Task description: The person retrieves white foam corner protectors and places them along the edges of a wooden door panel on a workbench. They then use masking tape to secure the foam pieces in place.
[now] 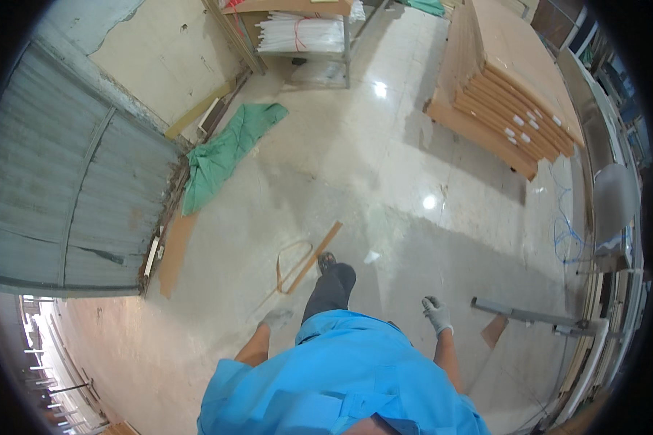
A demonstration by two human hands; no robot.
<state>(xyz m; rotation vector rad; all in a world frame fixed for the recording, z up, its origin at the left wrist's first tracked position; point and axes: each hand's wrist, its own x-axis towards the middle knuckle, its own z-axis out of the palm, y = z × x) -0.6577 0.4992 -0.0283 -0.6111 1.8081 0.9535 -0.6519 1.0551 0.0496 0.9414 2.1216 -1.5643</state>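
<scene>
My left hand, in a pale glove, hangs low beside my left leg. It is smeared by motion, so its fingers do not read clearly. Near it on the floor lies a thin brown strip of cardboard, with a tan loop of strapping beside it. On the other side, my right hand wears a grey-white glove with darker fingertips. Its fingers are loosely bent and apart from the thumb, and nothing shows in them. A grey metal bar juts out to the right of that hand, apart from it.
Flat cardboard-wrapped panels are stacked at the far right. Blue cord lies below them, near boards leaning along the right side. A green cloth lies by the left wall. A shelf at the back holds white wrapped lengths.
</scene>
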